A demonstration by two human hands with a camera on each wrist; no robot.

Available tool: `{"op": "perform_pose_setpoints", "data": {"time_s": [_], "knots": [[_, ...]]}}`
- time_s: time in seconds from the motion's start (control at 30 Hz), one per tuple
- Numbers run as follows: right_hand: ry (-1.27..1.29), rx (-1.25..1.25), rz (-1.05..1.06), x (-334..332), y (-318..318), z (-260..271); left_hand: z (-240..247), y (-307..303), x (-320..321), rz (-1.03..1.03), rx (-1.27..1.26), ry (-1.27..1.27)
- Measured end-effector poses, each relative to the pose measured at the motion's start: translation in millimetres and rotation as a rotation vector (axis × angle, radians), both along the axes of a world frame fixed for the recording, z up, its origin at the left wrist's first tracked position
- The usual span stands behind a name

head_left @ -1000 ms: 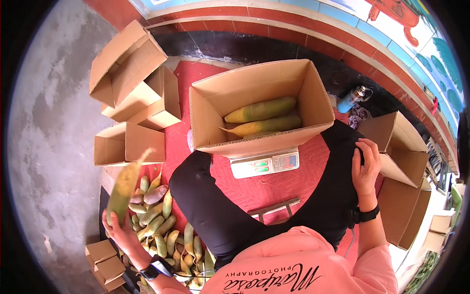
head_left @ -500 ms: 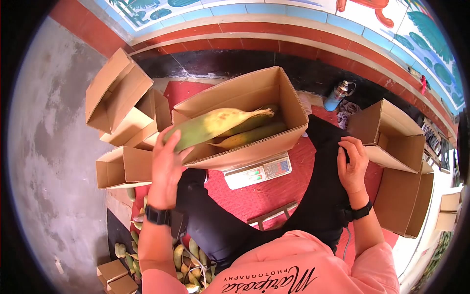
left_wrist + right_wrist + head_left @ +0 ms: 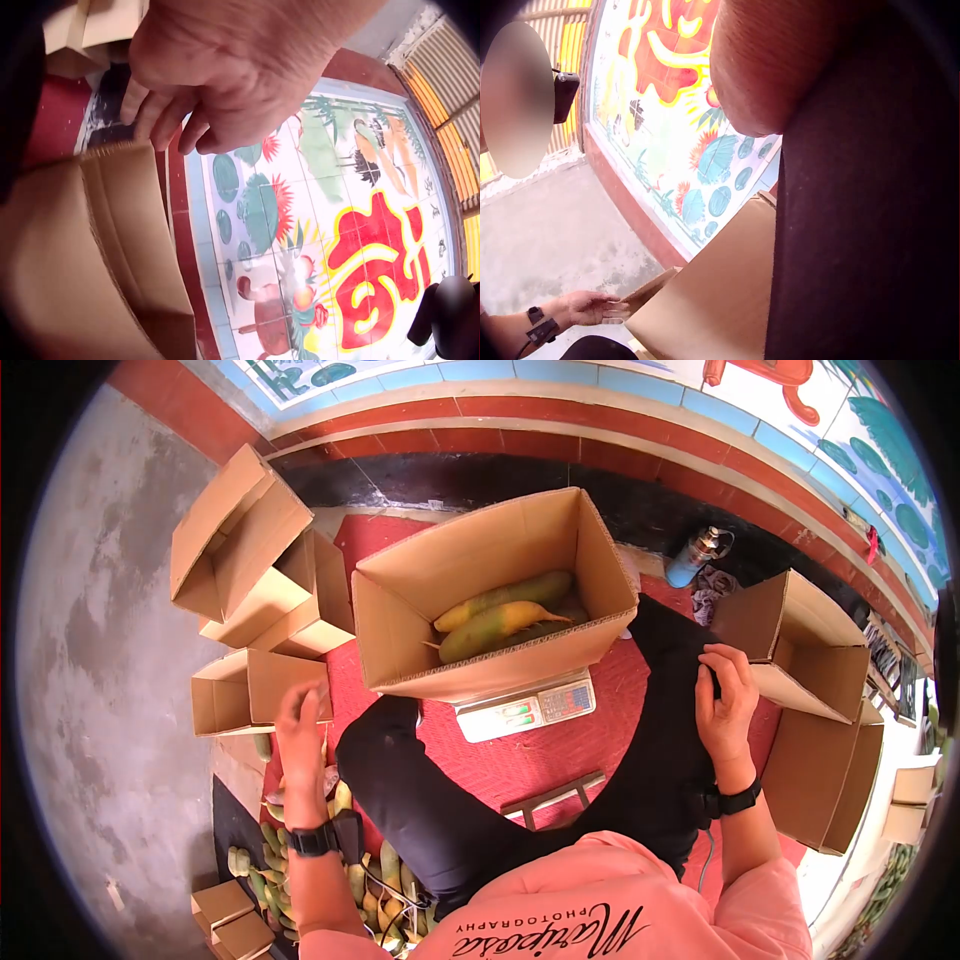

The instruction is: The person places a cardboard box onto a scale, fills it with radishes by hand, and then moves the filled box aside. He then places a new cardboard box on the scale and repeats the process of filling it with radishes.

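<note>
A big open cardboard box (image 3: 400,650) stands on a white scale (image 3: 525,708) in front of my knees. Several long green-yellow fruits (image 3: 497,622) lie inside it. My left hand (image 3: 298,712) hovers empty to the left of my left knee, between the box and a heap of the same fruits (image 3: 372,872) on the floor. In the left wrist view that hand (image 3: 225,75) has loosely curled fingers and holds nothing. My right hand (image 3: 728,705) rests on my right knee, fingers draped over the black trousers (image 3: 660,760).
Empty cardboard boxes stand at the left (image 3: 240,530) (image 3: 250,695) and at the right (image 3: 800,650). A blue bottle (image 3: 700,555) sits beyond the big box. Small boxes (image 3: 225,915) lie at the lower left. A red mat (image 3: 560,755) covers the floor.
My left hand lifted a fruit from the heap, carried it to the big box, let it go inside, and has come back down to the left, empty. The right hand stayed on the knee.
</note>
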State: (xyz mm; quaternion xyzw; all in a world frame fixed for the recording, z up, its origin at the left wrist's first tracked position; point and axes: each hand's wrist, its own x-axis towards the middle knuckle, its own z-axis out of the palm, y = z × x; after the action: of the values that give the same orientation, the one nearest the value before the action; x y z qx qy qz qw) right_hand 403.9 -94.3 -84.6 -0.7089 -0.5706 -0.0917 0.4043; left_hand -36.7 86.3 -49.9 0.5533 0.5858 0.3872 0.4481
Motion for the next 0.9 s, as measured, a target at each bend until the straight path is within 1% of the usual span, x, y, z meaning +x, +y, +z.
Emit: {"op": "perform_pose_setpoints", "data": {"time_s": [0.07, 0.1, 0.13, 0.17, 0.2, 0.27, 0.43, 0.5, 0.73, 0.8, 0.87, 0.9], "knots": [[-0.016, -0.009, -0.003, -2, 1, 0, -21, -15, -25, 0.108, 0.131, 0.245], [-0.02, -0.012, 0.003, -3, 2, 0, -43, -23, -46, 0.114, 0.128, 0.242], [-0.046, -0.002, -0.005, -4, 2, -1, -72, -30, -70, 0.109, 0.221, 0.222], [-0.073, 0.008, -0.015, -5, 2, -1, -76, -33, -72, 0.102, 0.314, 0.203], [-0.078, 0.006, -0.011, -6, 3, -1, -78, -39, -75, 0.106, 0.311, 0.198], [-0.036, -0.026, -0.005, -6, 5, 1, -50, -55, -46, 0.205, 0.313, 0.533], [-0.057, -0.044, 0.001, -9, 8, 1, -63, -61, -49, 0.259, 0.371, 0.49], [-0.064, -0.053, 0.001, -10, 9, 2, -62, -60, -45, 0.253, 0.45, 0.555], [-0.073, -0.081, -0.009, -13, 11, 2, -63, -62, -34, 0.249, 0.397, 0.435], [-0.075, -0.082, -0.005, -15, 12, 4, -63, -61, -34, 0.246, 0.401, 0.442], [-0.109, -0.126, -0.059, -19, 12, 8, -65, -61, -35, 0.242, 0.408, 0.451], [-0.085, -0.087, -0.005, -14, 13, 4, -68, -60, -38, 0.237, 0.415, 0.436]]}}
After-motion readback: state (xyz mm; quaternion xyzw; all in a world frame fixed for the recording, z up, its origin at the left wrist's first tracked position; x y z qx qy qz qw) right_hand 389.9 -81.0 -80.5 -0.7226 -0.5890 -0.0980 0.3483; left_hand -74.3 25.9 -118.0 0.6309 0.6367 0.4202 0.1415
